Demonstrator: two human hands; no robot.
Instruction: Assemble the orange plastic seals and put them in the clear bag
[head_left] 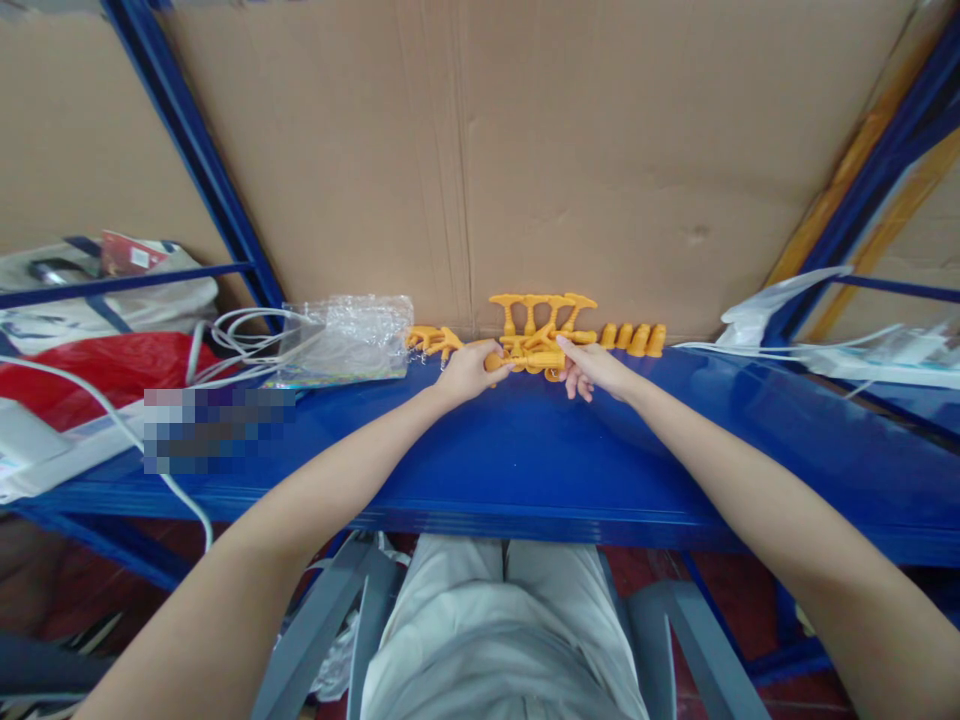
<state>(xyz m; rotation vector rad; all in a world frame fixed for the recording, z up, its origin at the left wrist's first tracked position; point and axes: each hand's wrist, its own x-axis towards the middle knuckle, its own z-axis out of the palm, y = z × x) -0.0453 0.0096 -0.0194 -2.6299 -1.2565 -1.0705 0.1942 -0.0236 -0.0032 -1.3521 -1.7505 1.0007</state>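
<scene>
Both my arms reach forward over a blue metal shelf (525, 470) to a cluster of orange plastic parts (541, 330) at its back edge, against a cardboard sheet. My left hand (469, 372) is closed around one end of an orange piece lying flat. My right hand (592, 368) pinches the other end of the same cluster, thumb and forefinger on it. Several T-shaped orange pieces (544, 305) stand upright behind. A row of small orange caps (636, 338) lies just right of my right hand. More orange pieces (431, 340) lie left of my left hand.
A clear plastic bag (345, 340) lies left of the parts, with white cables (240, 345) beside it. Red fabric (105, 365) and white items sit far left. White plastic and cables (810, 340) lie at the right. Blue rack posts frame the cardboard (525, 150).
</scene>
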